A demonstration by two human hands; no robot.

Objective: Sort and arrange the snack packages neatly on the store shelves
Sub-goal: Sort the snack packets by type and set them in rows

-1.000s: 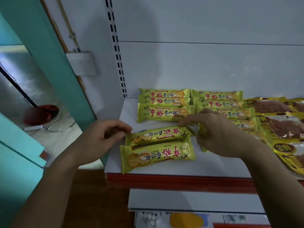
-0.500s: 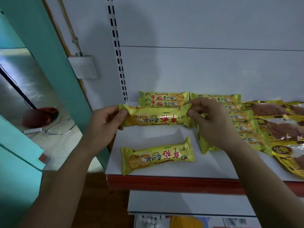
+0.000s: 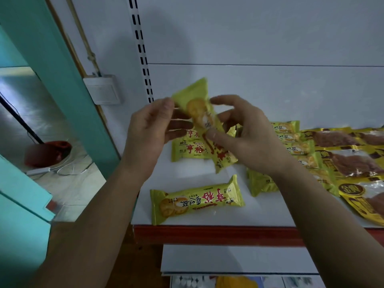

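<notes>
Item: held biscuit packet (image 3: 204, 123), yellow-green wrapper, red lettering. Location: in the air above the back left part of the white shelf (image 3: 187, 179), between both your hands and clear of the shelf surface. Long axis: steeply tilted, upper end up and to the left, lower end down and to the right, crossing over the stack behind it.

Left hand (image 3: 151, 132): fingers closed on the upper left end of the held packet, thumb on the near face.

Right hand (image 3: 245, 134): thumb pressed on the packet's middle and lower face, the other fingers curled loosely behind; it grips the packet, though less firmly than the left, as far as you can judge.

Item: back stack (image 3: 191, 149), same brand, lying flat against the rear panel, long axes running left to right, lettering upright. It sits directly below and behind the held packet.

Item: front packet (image 3: 196, 199), same brand, flat near the red shelf edge (image 3: 207, 231), long axis left to right, lettering upside down to you.

Item: second yellow stack (image 3: 291, 140), right of the first, partly behind your right wrist.

Item: brown-and-gold packs (image 3: 353, 161), far right, a different product.

Governing relation: the held packet's axis stands nearly crosswise to the stack's. Judged need: swing it level, left to right, lettering matching, then lower it onto the stack just beneath.
</notes>
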